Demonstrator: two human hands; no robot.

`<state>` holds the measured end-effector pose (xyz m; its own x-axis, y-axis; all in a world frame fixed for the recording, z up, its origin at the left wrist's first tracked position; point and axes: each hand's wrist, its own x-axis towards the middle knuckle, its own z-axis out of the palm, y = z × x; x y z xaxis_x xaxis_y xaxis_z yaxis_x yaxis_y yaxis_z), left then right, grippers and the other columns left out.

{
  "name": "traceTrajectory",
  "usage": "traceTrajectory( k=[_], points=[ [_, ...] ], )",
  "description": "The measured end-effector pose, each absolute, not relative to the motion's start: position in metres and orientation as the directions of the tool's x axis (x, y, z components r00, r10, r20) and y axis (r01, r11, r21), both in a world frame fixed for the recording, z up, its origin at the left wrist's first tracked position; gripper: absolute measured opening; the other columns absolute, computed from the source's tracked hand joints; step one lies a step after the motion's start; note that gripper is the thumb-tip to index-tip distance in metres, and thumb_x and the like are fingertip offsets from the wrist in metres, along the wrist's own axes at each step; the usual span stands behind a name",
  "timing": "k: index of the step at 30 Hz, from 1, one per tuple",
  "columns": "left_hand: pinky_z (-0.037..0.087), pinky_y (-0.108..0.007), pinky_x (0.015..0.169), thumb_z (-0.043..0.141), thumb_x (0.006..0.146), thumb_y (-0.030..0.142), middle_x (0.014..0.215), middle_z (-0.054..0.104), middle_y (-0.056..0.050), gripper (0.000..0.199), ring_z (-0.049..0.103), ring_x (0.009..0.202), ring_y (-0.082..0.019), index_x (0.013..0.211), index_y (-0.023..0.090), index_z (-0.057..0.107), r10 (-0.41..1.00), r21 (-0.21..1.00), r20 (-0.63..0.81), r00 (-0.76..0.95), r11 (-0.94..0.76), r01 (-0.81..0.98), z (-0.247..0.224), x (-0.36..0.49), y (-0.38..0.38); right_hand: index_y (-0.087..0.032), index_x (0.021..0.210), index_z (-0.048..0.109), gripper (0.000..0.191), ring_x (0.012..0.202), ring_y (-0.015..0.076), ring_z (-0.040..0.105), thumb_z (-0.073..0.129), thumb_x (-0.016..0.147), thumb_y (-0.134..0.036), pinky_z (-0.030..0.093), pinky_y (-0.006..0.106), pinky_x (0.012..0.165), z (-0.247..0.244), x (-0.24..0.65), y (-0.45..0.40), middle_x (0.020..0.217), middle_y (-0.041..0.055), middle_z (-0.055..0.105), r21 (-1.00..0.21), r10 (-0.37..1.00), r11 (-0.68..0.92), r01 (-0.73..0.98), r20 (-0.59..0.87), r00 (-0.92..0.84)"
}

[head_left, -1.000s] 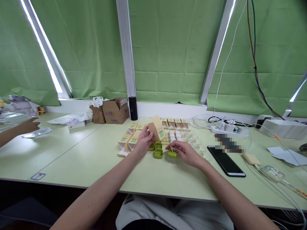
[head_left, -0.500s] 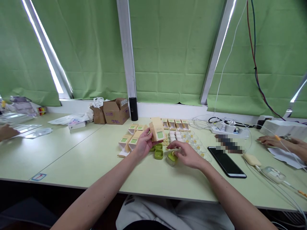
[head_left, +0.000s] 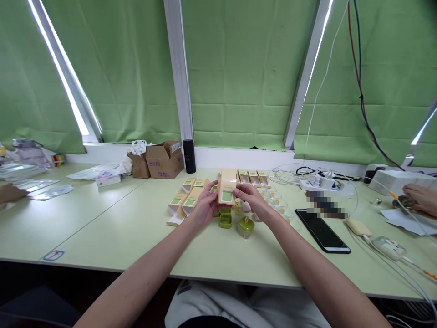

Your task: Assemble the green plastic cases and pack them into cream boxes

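Note:
A small kraft-paper box (head_left: 226, 187) with a green window is held upright over the middle of the table. My left hand (head_left: 206, 204) grips its left side, and my right hand (head_left: 249, 197) pinches its right edge. Just below stand square green cups (head_left: 225, 220). To their right sits a clear jar with a green lid (head_left: 246, 227). Several similar boxes (head_left: 177, 203) lie left of my left hand, and a row of open boxes (head_left: 253, 177) stands behind my right hand. Clear plastic pieces with yellow centres (head_left: 276, 200) are spread right of it.
A black phone (head_left: 322, 230) lies at the right, near a power strip (head_left: 326, 186) and cables. Cardboard boxes (head_left: 165, 159) and a black cylinder (head_left: 189, 156) stand at the back. Other people's hands (head_left: 11, 193) show at both far sides.
My right hand has left the green-lidded jar, moved up and left, and taken hold of the box. The box has turned more upright. The hand at the far right has moved.

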<state>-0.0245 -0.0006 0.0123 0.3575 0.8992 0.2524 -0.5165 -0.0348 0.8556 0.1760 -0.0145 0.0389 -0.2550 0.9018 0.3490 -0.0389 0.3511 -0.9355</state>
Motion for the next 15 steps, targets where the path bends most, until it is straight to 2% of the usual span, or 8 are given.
traceTrajectory(
  k=[5,8,12,15],
  points=[
    [0.067,-0.045,0.083,0.081,0.088,0.042,0.120,0.076,-0.010,0.063,0.078,0.100,-0.027,0.138,0.025,0.046,0.903,0.885,0.266,0.337,-0.090,-0.457,0.013,-0.021,-0.004,-0.022,0.090,0.076,0.051,0.103,0.0301,0.072,0.088,0.067,-0.065,0.056,0.042,0.096,0.032,0.173,-0.014,0.098,0.0069,0.080,-0.945,0.923,0.309,-0.109,0.326,-0.203],
    [0.065,-0.045,0.086,0.080,0.089,0.045,0.120,0.076,-0.011,0.064,0.075,0.107,-0.029,0.139,0.024,0.047,0.889,0.891,0.309,0.340,-0.145,-0.430,0.013,-0.019,-0.006,-0.022,0.092,0.074,0.055,0.100,0.0295,0.072,0.088,0.063,-0.067,0.057,0.040,0.091,0.029,0.175,-0.014,0.096,0.0066,0.079,-0.943,0.940,0.304,-0.134,0.320,-0.119],
    [0.060,-0.046,0.096,0.079,0.089,0.042,0.131,0.073,-0.014,0.067,0.071,0.119,-0.031,0.145,0.024,0.049,0.838,0.873,0.397,0.375,-0.219,-0.436,0.011,-0.018,-0.005,-0.021,0.096,0.071,0.061,0.084,0.0239,0.069,0.087,0.062,-0.070,0.056,0.036,0.078,0.025,0.177,-0.010,0.089,0.0058,0.077,-0.938,0.947,0.320,-0.134,0.319,0.027],
    [0.055,-0.044,0.104,0.081,0.087,0.035,0.140,0.068,-0.014,0.068,0.067,0.125,-0.030,0.146,0.024,0.052,0.805,0.872,0.451,0.386,-0.305,-0.383,0.008,-0.017,-0.004,-0.021,0.096,0.068,0.062,0.076,0.0217,0.068,0.086,0.063,-0.071,0.054,0.034,0.070,0.021,0.176,-0.007,0.082,0.0047,0.075,-0.938,0.946,0.324,-0.124,0.317,0.074]
  ],
)
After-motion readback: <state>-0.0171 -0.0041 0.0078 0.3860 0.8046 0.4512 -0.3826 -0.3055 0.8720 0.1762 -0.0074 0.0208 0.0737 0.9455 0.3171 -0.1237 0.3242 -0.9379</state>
